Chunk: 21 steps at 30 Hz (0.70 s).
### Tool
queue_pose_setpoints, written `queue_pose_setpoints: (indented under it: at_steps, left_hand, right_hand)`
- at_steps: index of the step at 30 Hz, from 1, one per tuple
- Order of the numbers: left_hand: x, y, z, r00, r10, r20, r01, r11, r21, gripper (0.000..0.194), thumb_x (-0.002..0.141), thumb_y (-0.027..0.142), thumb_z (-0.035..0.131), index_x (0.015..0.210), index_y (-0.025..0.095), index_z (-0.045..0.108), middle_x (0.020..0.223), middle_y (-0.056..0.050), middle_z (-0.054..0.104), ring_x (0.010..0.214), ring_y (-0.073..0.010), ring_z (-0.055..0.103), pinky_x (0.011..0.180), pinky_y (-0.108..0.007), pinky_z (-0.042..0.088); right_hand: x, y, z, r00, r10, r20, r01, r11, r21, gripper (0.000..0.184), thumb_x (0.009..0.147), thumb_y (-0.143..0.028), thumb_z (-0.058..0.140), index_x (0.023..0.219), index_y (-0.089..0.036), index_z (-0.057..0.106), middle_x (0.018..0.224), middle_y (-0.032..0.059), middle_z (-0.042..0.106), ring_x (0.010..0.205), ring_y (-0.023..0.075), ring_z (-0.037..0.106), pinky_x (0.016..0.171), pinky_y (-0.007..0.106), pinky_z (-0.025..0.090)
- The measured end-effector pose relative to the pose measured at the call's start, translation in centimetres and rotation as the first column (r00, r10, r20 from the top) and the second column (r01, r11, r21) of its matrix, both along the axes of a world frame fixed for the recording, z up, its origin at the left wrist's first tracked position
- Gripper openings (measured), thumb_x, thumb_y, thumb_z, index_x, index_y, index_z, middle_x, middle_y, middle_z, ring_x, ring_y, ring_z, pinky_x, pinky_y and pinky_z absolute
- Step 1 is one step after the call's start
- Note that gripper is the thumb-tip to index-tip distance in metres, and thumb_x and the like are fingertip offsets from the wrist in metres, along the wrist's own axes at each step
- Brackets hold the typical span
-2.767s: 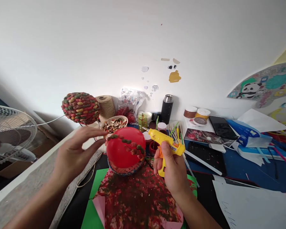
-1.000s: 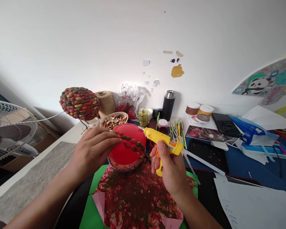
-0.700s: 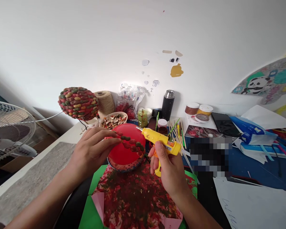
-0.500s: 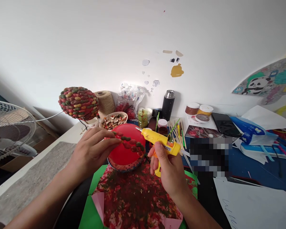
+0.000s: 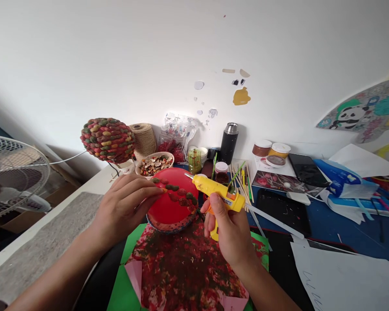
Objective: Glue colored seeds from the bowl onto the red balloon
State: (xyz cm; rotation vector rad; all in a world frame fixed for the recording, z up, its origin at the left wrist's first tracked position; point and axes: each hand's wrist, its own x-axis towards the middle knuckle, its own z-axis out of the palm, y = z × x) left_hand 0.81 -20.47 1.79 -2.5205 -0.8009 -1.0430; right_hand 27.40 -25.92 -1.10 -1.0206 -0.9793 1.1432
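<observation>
My left hand [image 5: 126,209] reaches to the left side of a red bowl [image 5: 164,218]. Its thumb and fingers are pinched on a small orange piece [image 5: 164,190] that looks like a painted shell; most of it is hidden. Red and dark green shell-like pieces [image 5: 183,200] run in a row across the bowl beside my fingertips. In my right hand [image 5: 228,224], fingers wrap the handle of a yellow glue gun [image 5: 218,190]. The nozzle points left, above the bowl's right side and apart from the pieces.
A paint-stained sheet [image 5: 181,263] lies before the bowl. Behind are a dish of shells [image 5: 155,164], twine [image 5: 144,140], a black flask [image 5: 229,142] and paint jars [image 5: 262,148]. A shell-covered ball [image 5: 106,140] and fan [image 5: 16,181] stand left; a black tablet [image 5: 283,211] lies right.
My left fingers have shifted slightly, and more of the orange piece shows at their tips. My right hand and the glue gun stay nearly still.
</observation>
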Motion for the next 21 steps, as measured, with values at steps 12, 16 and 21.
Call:
queue_pose_setpoints:
  at_steps: [12, 16, 21]
  left_hand:
    - [0.20, 0.11, 0.24, 1.000, -0.009, 0.028, 0.010, 0.999, -0.040, 0.017, 0.114, 0.015, 0.071, 0.119, 0.027, 0.082, 0.106, -0.005, 0.088, 0.100, -0.0261, 0.080, 0.094, -0.042, 0.059]
    - [0.17, 0.16, 0.29, 1.000, -0.001, -0.002, 0.001, 0.999, -0.047, 0.014, 0.115, 0.016, 0.070, 0.118, 0.026, 0.080, 0.106, -0.005, 0.088, 0.099, -0.0256, 0.080, 0.094, -0.041, 0.059]
    - [0.24, 0.17, 0.19, 0.999, 0.031, 0.027, -0.029, 0.998, -0.064, 0.014, 0.114, 0.018, 0.071, 0.117, 0.027, 0.081, 0.107, -0.004, 0.089, 0.099, -0.0255, 0.082, 0.092, -0.040, 0.059]
  right_hand:
    - [0.00, 0.00, -0.13, 0.999, 0.012, 0.034, -0.012, 1.000, 0.004, 0.079, 0.090, -0.099, 0.076, 0.074, -0.021, 0.077, 0.044, -0.0045, 0.054, 0.038, 0.0146, 0.057, 0.043, 0.026, 0.047]
    - [-0.06, 0.02, -0.12, 0.999, 0.006, 0.036, -0.007, 1.000, 0.004, 0.080, 0.090, -0.099, 0.076, 0.073, -0.021, 0.078, 0.044, -0.0044, 0.054, 0.038, 0.0142, 0.058, 0.043, 0.025, 0.046]
    - [-0.14, -0.03, -0.19, 0.999, 0.015, 0.036, -0.015, 1.000, -0.006, 0.081, 0.088, -0.100, 0.076, 0.074, -0.020, 0.078, 0.044, -0.0042, 0.053, 0.038, 0.0140, 0.058, 0.043, 0.025, 0.044]
